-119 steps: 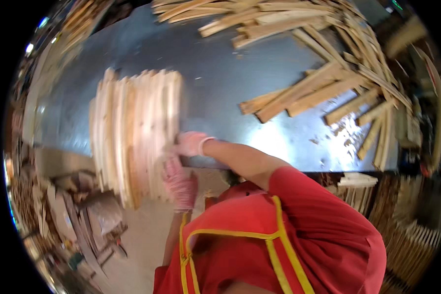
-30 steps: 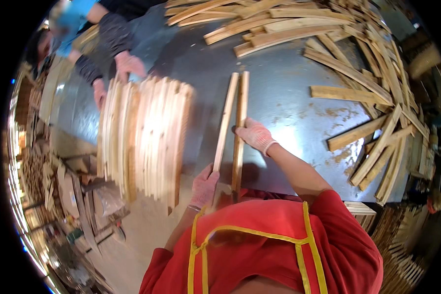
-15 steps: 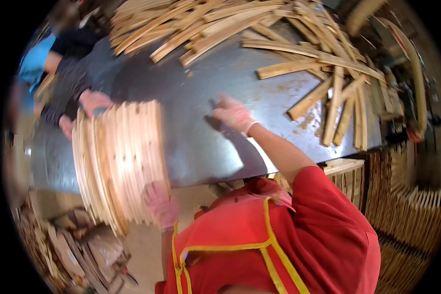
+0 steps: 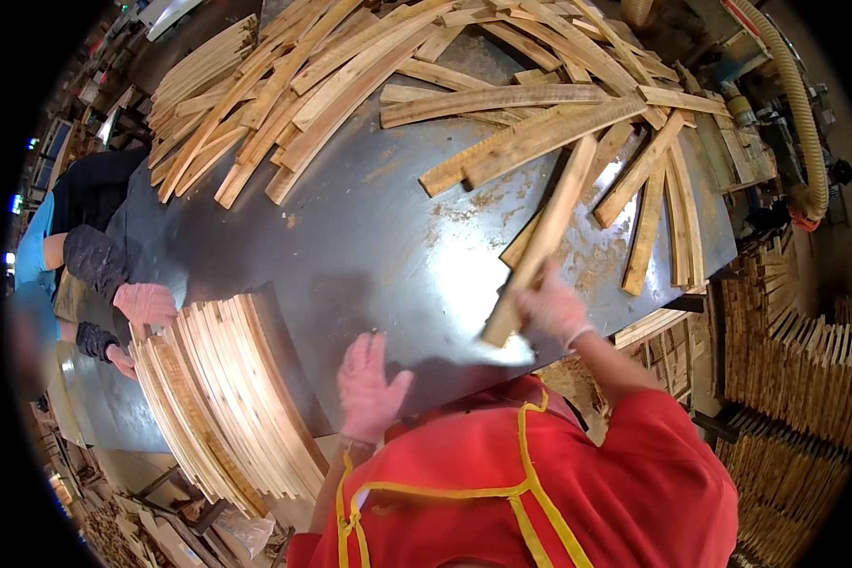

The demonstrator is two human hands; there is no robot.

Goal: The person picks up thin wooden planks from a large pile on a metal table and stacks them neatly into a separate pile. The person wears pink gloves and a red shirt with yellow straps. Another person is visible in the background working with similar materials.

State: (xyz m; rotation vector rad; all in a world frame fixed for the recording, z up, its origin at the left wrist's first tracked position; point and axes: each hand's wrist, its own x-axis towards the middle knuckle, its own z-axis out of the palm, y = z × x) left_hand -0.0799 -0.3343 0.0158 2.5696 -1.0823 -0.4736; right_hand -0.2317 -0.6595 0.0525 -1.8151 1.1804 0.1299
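Observation:
My left hand [image 4: 371, 390], in a pink glove, hovers over the near edge of the metal table with its fingers spread and nothing in it. At the right, my gloved right hand [image 4: 555, 309] grips a wooden slat [image 4: 547, 241] near its lower end; the glove is slightly blurred. That slat slants up and away, its far end by the loose pile. Left of my left hand, a row of curved pale slats [image 4: 241, 379] stands packed side by side, overhanging the table's near edge. A co-worker's gloved hands [image 4: 146, 305] are at its left side.
Loose curved slats [image 4: 350, 66] lie crisscrossed across the far side of the grey metal table [image 4: 341, 237]. More slats are stacked below at the right [image 4: 795, 379]. A ribbed hose [image 4: 805, 123] hangs at the far right. Scrap wood [image 4: 151, 530] lies at the lower left.
My left hand has come off the packed slats and opened. My right hand has moved right and taken hold of a slat. My view has shifted, and the packed row sits lower in it.

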